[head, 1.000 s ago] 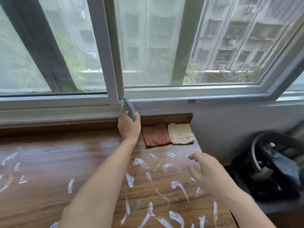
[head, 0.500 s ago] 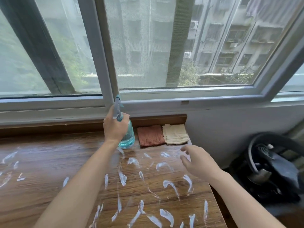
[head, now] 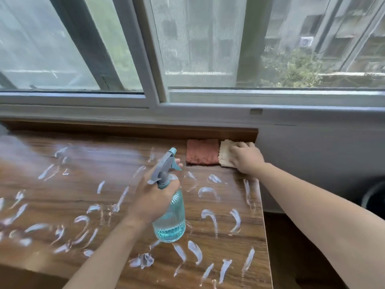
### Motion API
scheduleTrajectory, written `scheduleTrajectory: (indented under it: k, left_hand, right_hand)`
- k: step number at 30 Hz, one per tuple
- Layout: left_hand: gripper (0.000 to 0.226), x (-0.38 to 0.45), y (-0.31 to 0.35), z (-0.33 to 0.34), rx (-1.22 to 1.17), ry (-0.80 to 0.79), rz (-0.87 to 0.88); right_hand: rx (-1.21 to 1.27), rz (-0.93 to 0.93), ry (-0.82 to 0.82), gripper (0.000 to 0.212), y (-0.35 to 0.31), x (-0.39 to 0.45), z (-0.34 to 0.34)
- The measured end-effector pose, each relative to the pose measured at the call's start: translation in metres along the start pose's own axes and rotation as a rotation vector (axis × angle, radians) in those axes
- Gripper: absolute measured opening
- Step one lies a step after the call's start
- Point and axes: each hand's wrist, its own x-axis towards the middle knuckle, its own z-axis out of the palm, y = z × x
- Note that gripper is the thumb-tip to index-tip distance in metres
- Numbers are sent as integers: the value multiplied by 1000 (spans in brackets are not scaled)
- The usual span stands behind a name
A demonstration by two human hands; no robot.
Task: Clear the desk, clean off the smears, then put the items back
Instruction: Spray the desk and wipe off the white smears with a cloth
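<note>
White smears [head: 44, 172] streaked the wooden tabletop [head: 87, 161] from its left edge across to the right, short curved strokes over the grain. Right of the middle, the left hand [head: 153, 197] was wrapped around the neck of a spray bottle [head: 169, 213], holding it above the smeared wood; its grey-blue trigger head pointed up and away, and blue liquid filled the lower part of its ribbed clear body. Farther right, at the back edge under the window frame [head: 154, 84], a pink cloth [head: 201, 152] lay flat, touching a cream cloth [head: 224, 153] beside it. The right hand [head: 245, 156] lay on the cream cloth with fingers bent over it, at the tabletop's far right corner.
</note>
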Motion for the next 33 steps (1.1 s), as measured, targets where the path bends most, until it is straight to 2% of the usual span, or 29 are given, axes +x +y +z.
scheduleTrajectory:
  k: [2,5,8,11,14,18,25,33]
  left_hand:
    - [16,-16,2,2,36,-10,1]
    - [28,-39,4,11,132,-58,-19]
    - [33,-57,15,23,108,-173,-21]
    - [53,-67,18,36,159,-309,-23]
    - [34,-73,21,53,172,-364,-37]
    - [16,-69,24,75,240,-431,-116]
    - [15,-54,27,95,428,-434,-167]
    - [22,-50,27,94,366,-491,-201]
  right_hand:
    - [-3,-33,27,40,5,1,0]
    - [50,-58,43,49,11,-1,-5]
    - [94,-75,34,59,17,-3,-9]
    - [122,-87,-70,43,23,-7,-17]
    - [77,-113,-224,42,31,-12,-25]
    - [42,-102,-254,45,34,-19,-16]
    - [23,-88,-275,52,35,-17,-11]
    - [17,-94,-278,51,35,-11,-10]
